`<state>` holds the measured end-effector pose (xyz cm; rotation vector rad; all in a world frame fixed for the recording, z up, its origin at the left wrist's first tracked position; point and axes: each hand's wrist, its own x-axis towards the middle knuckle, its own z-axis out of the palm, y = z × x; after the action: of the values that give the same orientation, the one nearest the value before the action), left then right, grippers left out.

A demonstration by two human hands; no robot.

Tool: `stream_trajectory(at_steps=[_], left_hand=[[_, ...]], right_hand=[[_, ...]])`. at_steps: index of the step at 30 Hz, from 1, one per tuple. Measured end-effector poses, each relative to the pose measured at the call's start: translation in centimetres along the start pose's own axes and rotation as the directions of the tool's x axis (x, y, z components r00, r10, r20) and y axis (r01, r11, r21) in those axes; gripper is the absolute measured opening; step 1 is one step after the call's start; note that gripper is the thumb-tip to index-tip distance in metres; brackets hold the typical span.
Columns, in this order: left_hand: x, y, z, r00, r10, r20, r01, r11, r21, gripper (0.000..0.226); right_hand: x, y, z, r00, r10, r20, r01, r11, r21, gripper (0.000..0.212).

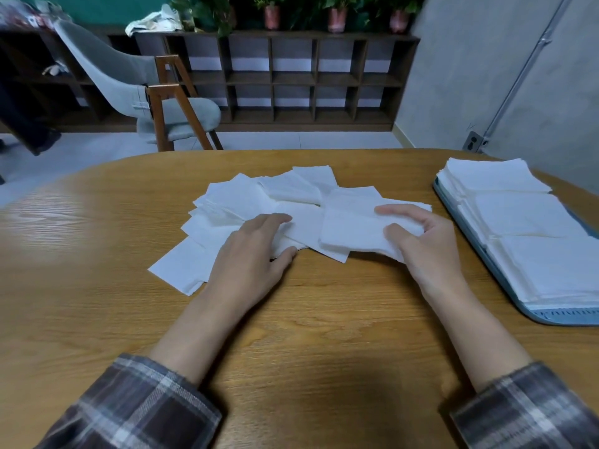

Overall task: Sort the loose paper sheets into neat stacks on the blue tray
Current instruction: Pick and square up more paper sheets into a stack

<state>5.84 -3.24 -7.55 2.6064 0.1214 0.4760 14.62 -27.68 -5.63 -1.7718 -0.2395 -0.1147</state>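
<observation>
1. Our hands sit apart: left hand [256,251] presses loose sheets [233,202] on the surface [324,319]; right hand [424,244] pinches a small bundle [350,231].
2. We judge gathering underway; next, square it onto the stacks [518,218] on the tray [551,316], right.

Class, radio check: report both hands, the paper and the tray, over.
Left hand resting on loose white paper sheets. Right hand pinching small white paper bundle. Blue rectangular tray holds neat white stacks. Nothing in the way.
</observation>
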Motion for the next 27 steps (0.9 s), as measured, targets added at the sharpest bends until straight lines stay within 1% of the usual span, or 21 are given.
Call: stream_trajectory(at_steps=[4,7,9,13,16,18,20,22,27], left_hand=[[0.2,-0.1,-0.4,0.999,0.001,-0.035,0.002,0.997,0.082,0.055],[0.0,-0.1,-0.5,1.0,0.001,-0.009,0.001,0.98,0.199,0.06],[-0.1,0.0,-0.7,1.0,0.019,0.007,-0.02,0.973,0.228,0.059],[-0.1,0.2,-0.4,0.986,0.164,0.039,-0.168,0.969,0.179,0.042],[0.1,0.2,0.4,0.969,0.248,0.008,-0.247,0.962,0.116,0.021],[0.1,0.2,0.6,0.961,0.274,-0.031,-0.271,0.959,0.083,0.009],[0.0,0.4,0.4,0.958,0.279,-0.07,-0.274,0.959,0.072,0.015],[0.0,0.6,0.2,0.953,0.289,-0.089,-0.286,0.957,0.05,0.015],[-0.2,1.2,-0.4,0.956,0.282,-0.081,-0.287,0.956,-0.065,0.017]], right_hand=[[0.1,0.1,0.0,0.999,0.016,-0.044,-0.015,1.0,0.016,0.04],[0.1,-0.1,-0.1,0.998,0.014,-0.062,-0.014,1.0,0.002,0.04],[0.0,-0.2,0.0,0.998,0.009,-0.061,-0.009,1.0,0.004,0.04],[0.0,-0.1,0.2,0.999,0.012,-0.035,-0.012,1.0,0.014,0.041],[0.0,-0.1,0.2,1.0,0.012,-0.005,-0.012,1.0,-0.002,0.046],[0.0,-0.1,0.3,1.0,-0.011,0.018,0.011,1.0,-0.002,0.049],[-0.1,-0.2,0.4,0.999,-0.04,0.034,0.04,0.999,-0.005,0.049],[-0.1,-0.2,0.3,0.997,-0.056,0.044,0.056,0.998,-0.003,0.046],[-0.2,-0.1,0.4,0.996,-0.061,0.061,0.063,0.998,-0.028,0.044]])
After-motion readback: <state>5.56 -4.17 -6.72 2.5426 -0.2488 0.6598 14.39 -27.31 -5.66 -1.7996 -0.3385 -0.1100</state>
